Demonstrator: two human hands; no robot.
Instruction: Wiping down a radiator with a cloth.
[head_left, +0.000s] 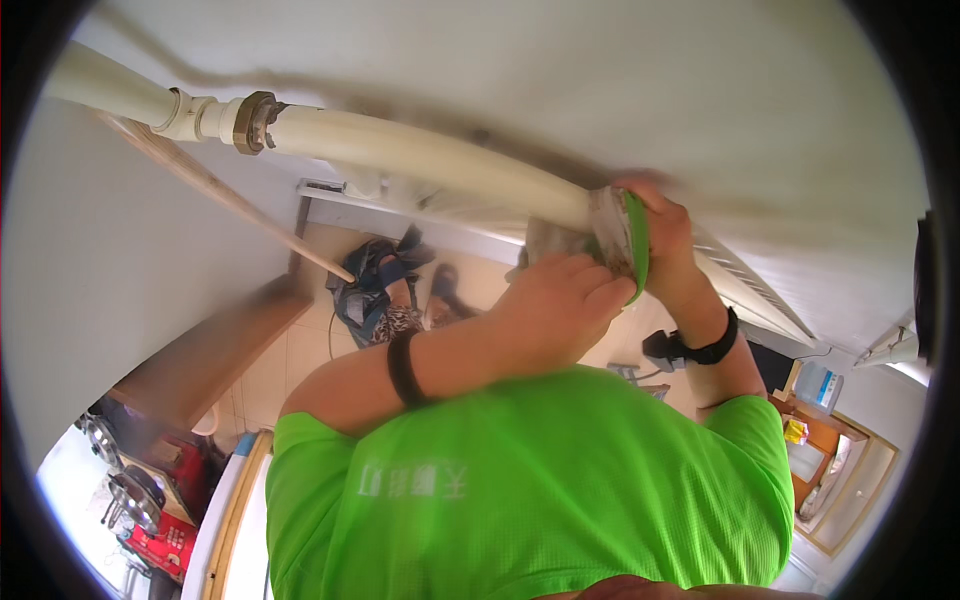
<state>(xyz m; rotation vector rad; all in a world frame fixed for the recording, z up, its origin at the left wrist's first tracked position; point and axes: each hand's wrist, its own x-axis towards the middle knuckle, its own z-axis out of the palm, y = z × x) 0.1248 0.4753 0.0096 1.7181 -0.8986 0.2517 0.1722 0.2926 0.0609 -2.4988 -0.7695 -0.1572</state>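
A dirty grey cloth (611, 225) with a green edge is wrapped partly around a cream pipe (420, 154) that runs along the pale wall. My left hand (566, 307) grips the lower part of the cloth, its fingers bent over the fabric beneath the pipe. On the far side, my right hand (664, 225) holds the cloth by its green edge, close against the pipe and wall; its fingertips are blurred and partly hidden. A brown metal nut (253, 124) sits on the pipe at the upper left, next to a white fitting (199, 116).
A wooden pole (240, 214) slants down to a dark bag (364, 289) on the tiled floor. Another person's leg (397, 281) shows there. Pans (135, 499) stand at the lower left. A wooden cabinet (814, 457) with a plastic water container (817, 386) is at right.
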